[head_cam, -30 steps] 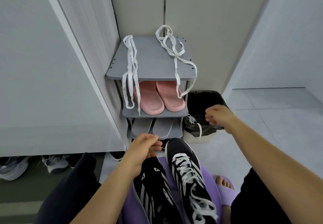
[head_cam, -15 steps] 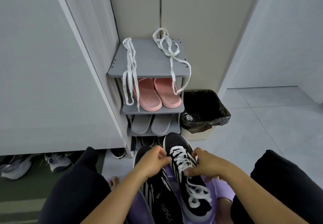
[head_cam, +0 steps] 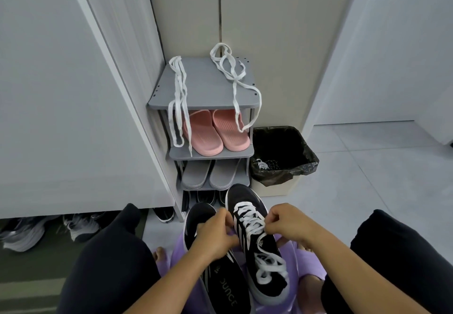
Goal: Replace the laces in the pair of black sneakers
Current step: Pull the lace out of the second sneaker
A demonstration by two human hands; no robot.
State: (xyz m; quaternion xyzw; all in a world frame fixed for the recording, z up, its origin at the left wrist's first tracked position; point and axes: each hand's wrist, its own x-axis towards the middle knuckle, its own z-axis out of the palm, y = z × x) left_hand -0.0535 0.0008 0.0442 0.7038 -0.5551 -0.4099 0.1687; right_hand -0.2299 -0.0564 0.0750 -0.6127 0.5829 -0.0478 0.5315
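Note:
Two black sneakers lie between my knees on a purple stool. The right sneaker (head_cam: pixel 255 237) carries a loose white lace (head_cam: pixel 252 225); the left sneaker (head_cam: pixel 220 282) shows no lace. My left hand (head_cam: pixel 215 235) rests over the left sneaker, its fingers pinching at the lace of the right one. My right hand (head_cam: pixel 286 223) pinches the same lace from the right side. Two spare white laces hang off the grey shoe rack's top: a left lace (head_cam: pixel 179 103) and a right lace (head_cam: pixel 235 78).
The grey shoe rack (head_cam: pixel 206 93) stands ahead with pink slippers (head_cam: pixel 215 132) and grey slippers (head_cam: pixel 210 174) on lower shelves. A bin lined with a black bag (head_cam: pixel 282 157) is to its right. More shoes (head_cam: pixel 49 228) sit under the white cabinet at left.
My right hand came back from the bin to the laced sneaker and took hold of its lace. My left hand shifted right onto the same lace. The view tilted slightly.

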